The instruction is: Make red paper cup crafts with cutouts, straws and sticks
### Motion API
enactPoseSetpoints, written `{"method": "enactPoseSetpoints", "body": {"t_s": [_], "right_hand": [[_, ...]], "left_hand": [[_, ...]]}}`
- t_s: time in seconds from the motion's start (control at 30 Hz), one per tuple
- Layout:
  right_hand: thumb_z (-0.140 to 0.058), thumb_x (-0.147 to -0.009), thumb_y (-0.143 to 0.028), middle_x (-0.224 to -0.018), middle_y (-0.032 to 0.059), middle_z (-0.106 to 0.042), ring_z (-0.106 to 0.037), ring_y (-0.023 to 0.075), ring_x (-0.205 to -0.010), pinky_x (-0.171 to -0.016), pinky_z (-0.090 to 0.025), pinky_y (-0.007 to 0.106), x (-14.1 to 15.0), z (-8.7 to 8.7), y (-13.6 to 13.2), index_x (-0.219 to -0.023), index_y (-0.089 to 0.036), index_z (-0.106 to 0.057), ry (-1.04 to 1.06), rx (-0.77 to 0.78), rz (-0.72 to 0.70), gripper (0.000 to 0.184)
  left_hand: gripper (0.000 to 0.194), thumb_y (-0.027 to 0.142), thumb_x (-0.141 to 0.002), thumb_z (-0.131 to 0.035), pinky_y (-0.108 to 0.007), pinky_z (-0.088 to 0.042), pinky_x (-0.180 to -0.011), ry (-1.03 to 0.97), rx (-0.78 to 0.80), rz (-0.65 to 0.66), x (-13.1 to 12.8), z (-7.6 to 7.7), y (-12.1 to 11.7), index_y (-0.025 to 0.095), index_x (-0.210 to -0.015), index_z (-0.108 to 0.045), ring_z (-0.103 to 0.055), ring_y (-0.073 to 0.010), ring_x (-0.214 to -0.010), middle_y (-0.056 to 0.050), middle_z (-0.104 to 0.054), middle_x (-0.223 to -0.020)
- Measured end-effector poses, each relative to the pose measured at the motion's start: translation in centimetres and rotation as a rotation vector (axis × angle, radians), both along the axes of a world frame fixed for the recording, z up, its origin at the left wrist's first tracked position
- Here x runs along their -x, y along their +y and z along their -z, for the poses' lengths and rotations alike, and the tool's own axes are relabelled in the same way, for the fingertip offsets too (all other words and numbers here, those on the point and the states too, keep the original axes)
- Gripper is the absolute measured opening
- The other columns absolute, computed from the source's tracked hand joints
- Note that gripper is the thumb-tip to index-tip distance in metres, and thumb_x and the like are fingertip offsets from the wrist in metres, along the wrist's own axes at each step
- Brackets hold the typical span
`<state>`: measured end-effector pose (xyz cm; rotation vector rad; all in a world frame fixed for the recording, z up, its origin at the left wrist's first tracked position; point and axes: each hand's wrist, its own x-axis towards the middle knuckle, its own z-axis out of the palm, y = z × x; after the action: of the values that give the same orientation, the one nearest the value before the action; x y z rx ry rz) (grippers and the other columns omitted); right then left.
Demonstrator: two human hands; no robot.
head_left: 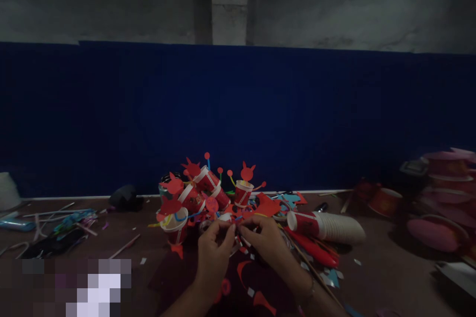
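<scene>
Close together above the table's middle, my left hand (214, 250) and my right hand (266, 240) both have their fingers pinched. What lies between the fingertips is too small and dark to make out. Just beyond them stands a red paper cup (243, 194) with a red paper animal head (247, 172) and bendy arms ending in red discs. Several similar decorated cups (192, 198) lie heaped to its left. A white-lined cup (174, 227) with blue and yellow arms sits left of my left hand. Red paper scraps (265, 302) lie beneath my hands.
A stack of paper cups (340, 228) lies on its side at the right, beside a shiny red packet (316, 250). Coloured pipe cleaners (74, 220) and a dark pouch (124, 198) lie leftward. Blurred red cups (449, 171) rise at far right. A blue panel (238, 109) stands behind.
</scene>
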<state>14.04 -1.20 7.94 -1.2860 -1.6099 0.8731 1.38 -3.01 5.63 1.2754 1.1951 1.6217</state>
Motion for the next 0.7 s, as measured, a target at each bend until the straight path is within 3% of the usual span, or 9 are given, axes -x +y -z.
{"method": "enactPoseSetpoints", "body": {"t_s": [0.37, 0.6, 0.7], "right_hand": [[-0.054, -0.066, -0.022, -0.056, 0.0010, -0.063, -0.055, 0.0138, -0.053, -0.051, -0.041, 0.022, 0.03, 0.20, -0.15, -0.063, -0.014, -0.067, 0.013, 0.004, 0.036, 0.017], [-0.058, -0.068, -0.029, -0.073, 0.0051, -0.069, -0.061, 0.0182, -0.070, -0.065, -0.046, 0.026, -0.43, -0.50, -0.05, -0.081, -0.013, -0.069, 0.056, -0.016, -0.015, 0.023], [-0.059, -0.067, -0.028, -0.070, 0.0032, -0.067, -0.059, 0.0168, -0.067, -0.063, -0.045, 0.025, -0.47, -0.68, -0.14, -0.080, -0.014, -0.069, 0.067, 0.003, -0.047, 0.021]], "left_hand": [[0.020, 0.035, -0.068, -0.064, -0.020, -0.045, -0.047, 0.020, 0.004, 0.001, 0.01, -0.10, -0.06, 0.016, -0.062, -0.063, -0.052, -0.0123, -0.050, 0.001, -0.060, -0.054], [0.019, 0.033, -0.072, -0.061, -0.021, -0.045, -0.053, 0.018, -0.002, -0.004, 0.48, 0.69, 0.70, 0.016, -0.066, -0.062, -0.054, -0.0136, -0.055, 0.001, -0.060, -0.057], [0.018, 0.032, -0.073, -0.061, -0.022, -0.045, -0.058, 0.012, 0.010, 0.025, 0.52, 0.81, 0.84, 0.016, -0.067, -0.061, -0.055, -0.0141, -0.059, 0.000, -0.060, -0.060]]}}
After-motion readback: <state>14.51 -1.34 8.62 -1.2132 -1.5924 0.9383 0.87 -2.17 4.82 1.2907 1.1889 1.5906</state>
